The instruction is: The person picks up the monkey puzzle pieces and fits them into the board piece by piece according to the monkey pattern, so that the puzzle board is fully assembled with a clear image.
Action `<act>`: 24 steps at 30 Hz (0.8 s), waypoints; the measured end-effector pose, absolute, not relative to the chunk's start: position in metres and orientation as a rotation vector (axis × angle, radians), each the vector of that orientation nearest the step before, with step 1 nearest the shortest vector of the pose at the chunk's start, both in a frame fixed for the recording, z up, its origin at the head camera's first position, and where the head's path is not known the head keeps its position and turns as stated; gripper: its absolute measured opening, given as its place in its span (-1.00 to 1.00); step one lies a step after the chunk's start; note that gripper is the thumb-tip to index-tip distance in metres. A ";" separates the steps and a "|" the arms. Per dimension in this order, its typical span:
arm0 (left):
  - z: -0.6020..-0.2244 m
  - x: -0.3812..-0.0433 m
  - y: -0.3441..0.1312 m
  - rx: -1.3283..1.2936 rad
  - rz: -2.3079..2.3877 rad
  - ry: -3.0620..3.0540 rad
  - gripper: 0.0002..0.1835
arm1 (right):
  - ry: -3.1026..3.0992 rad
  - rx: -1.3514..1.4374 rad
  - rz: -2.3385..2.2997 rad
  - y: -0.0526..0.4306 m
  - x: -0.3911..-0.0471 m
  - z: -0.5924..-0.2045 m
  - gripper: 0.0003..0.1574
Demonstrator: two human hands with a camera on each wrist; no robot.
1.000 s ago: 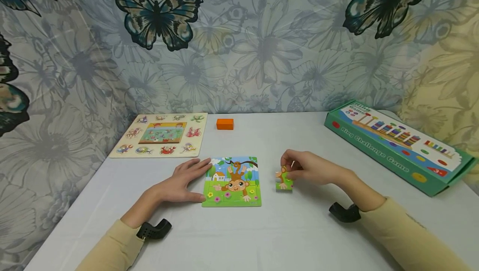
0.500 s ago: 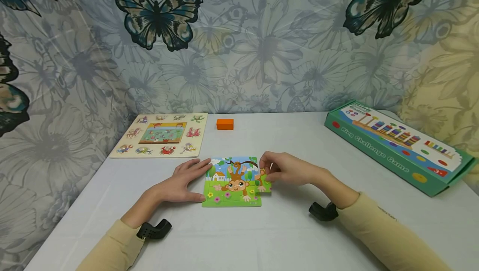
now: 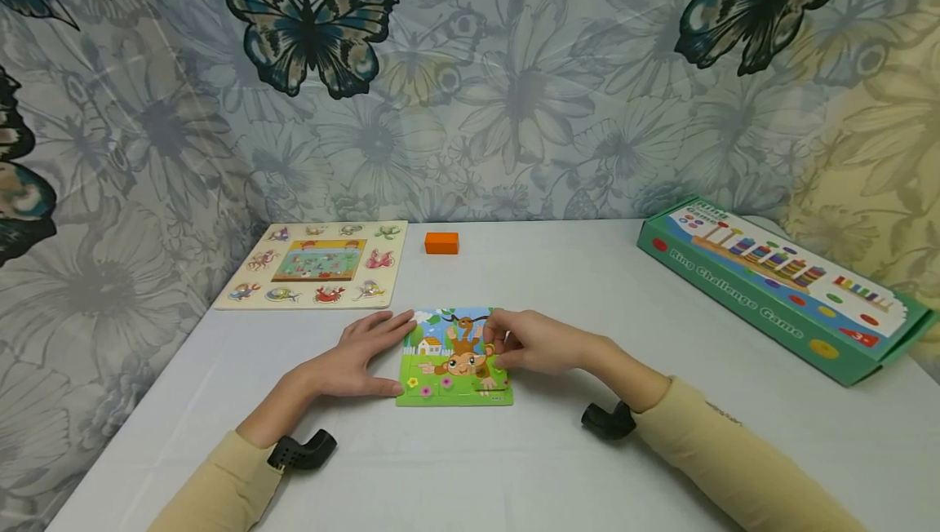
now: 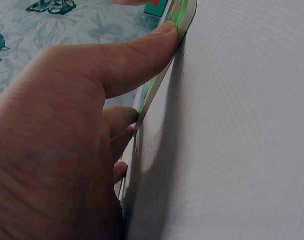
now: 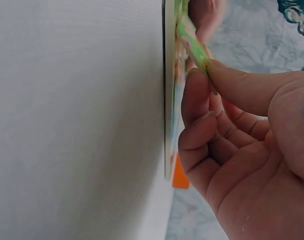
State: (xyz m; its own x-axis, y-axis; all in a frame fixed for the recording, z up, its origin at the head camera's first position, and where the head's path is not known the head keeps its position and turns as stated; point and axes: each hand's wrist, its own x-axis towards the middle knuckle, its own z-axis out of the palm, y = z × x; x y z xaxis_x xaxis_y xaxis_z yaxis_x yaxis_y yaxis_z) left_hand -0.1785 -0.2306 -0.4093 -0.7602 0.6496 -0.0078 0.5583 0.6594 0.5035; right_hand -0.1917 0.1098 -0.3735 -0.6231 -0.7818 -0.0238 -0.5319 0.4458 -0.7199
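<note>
A square monkey jigsaw puzzle with a green border lies on the white table. My left hand rests along its left side, fingers spread and fairly straight. In the left wrist view the thumb touches the puzzle's edge. Above the puzzle's right part, my right hand pinches a puzzle piece between thumb and index finger. The right wrist view has this piece tilted, its lower end near or on the puzzle's face; contact is hard to tell. From the head view, the fingers partly cover the piece.
Behind on the left lies a cream board with sea animal pictures and a small picture panel on it. An orange block stands at the back middle. To the right is a green game box. A butterfly-patterned cloth hangs behind.
My right hand has moved left, carrying the puzzle piece from beside the puzzle to over its right part. The left hand has stayed in place.
</note>
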 end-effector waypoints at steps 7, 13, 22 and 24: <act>-0.408 -0.178 -0.231 0.992 0.720 2.691 0.01 | 2.349 -1.153 -0.967 0.105 -0.191 -0.376 -0.78; -0.407 -0.177 -0.230 0.981 0.730 2.686 0.02 | 2.368 -1.187 -0.911 0.104 -0.191 -0.378 -0.77; -0.409 -0.178 -0.230 0.986 0.728 2.687 0.01 | 2.386 -1.253 -0.817 0.102 -0.188 -0.379 -0.75; -0.409 -0.178 -0.230 0.992 0.729 2.685 0.01 | 2.388 -1.264 -0.809 0.102 -0.188 -0.379 -0.76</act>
